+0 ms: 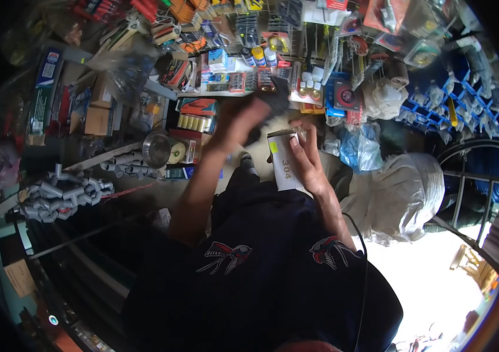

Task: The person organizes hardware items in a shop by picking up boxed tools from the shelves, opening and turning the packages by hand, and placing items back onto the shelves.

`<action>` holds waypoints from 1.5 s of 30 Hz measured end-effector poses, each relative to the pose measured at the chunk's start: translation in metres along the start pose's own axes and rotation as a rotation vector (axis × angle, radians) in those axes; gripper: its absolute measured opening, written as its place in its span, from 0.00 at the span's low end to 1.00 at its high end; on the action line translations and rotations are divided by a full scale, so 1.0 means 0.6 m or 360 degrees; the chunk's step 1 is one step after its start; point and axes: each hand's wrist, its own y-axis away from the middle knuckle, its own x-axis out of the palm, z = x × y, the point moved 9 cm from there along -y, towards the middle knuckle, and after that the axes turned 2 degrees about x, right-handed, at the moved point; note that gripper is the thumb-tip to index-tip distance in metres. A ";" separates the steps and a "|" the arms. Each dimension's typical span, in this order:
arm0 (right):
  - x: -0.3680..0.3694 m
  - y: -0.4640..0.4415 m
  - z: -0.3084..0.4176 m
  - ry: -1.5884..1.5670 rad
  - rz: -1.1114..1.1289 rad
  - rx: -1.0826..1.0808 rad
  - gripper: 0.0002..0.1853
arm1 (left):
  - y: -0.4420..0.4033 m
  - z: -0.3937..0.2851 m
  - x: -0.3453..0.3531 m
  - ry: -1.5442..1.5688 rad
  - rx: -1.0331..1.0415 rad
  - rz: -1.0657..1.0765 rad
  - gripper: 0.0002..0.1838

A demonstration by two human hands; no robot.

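Note:
A white box (285, 164) marked 304, with a yellow-green label near its top, is held in front of the body by my right hand (305, 154). The thumb lies on its front face and the fingers are bent at its top right edge. Up and to the left of the box, my left hand (242, 124) is smeared by motion. Its fingers are around a dark object (277, 101), too blurred to make out. That object is above the box, apart from it.
Shelves ahead carry small bottles (259, 56) and packets. Grey pipe fittings (67, 193) lie at the left, near a round metal bowl (156, 148). Blue bins (466, 100) stand at the upper right, above a large white sack (405, 193). A black cable (366, 276) hangs along my right side.

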 end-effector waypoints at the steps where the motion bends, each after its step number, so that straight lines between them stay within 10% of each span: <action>1: 0.014 -0.005 0.021 -0.0059 -0.0021 -0.0099 0.26 | 0.007 0.027 0.034 -0.0439 -0.0039 0.0215 0.17; 2: 0.004 -0.013 0.014 0.0025 -0.0004 -0.0131 0.30 | 0.011 -0.005 0.063 -0.0756 0.0448 0.0089 0.18; 7: -0.053 -0.016 0.006 -0.0151 -0.0361 -0.0198 0.29 | 0.077 -0.006 0.036 -0.0641 0.0651 -0.0417 0.15; 9: -0.069 -0.017 -0.019 -0.0281 -0.0464 -0.0033 0.28 | 0.091 0.073 0.039 -0.0365 0.0194 -0.0600 0.20; 13: -0.115 -0.032 -0.112 -0.0298 -0.0618 -0.0046 0.27 | 0.099 0.100 0.073 -0.0918 0.0446 -0.0458 0.23; 16: -0.171 -0.016 -0.190 -0.0336 -0.1049 0.0175 0.14 | 0.128 0.178 0.021 -0.0864 0.0123 -0.0291 0.24; 19: -0.191 -0.051 -0.295 -0.0368 -0.1063 0.0289 0.25 | 0.151 0.325 -0.043 -0.0603 -0.0270 -0.0388 0.25; 21: -0.173 -0.084 -0.374 -0.0217 -0.1125 0.0475 0.29 | 0.172 0.467 -0.088 0.0545 -0.0800 -0.0806 0.24; 27: -0.169 -0.304 -0.642 0.1122 -0.0841 0.0200 0.24 | 0.155 0.685 -0.330 0.0589 -0.0720 -0.1535 0.27; 35: -0.125 -0.560 -0.909 0.0886 -0.0354 0.0569 0.25 | 0.099 0.900 -0.602 0.0197 -0.0722 -0.1690 0.26; 45: -0.107 -0.581 -0.914 0.0894 -0.0493 0.0638 0.29 | 0.125 0.968 -0.661 0.0365 -0.0779 -0.1714 0.25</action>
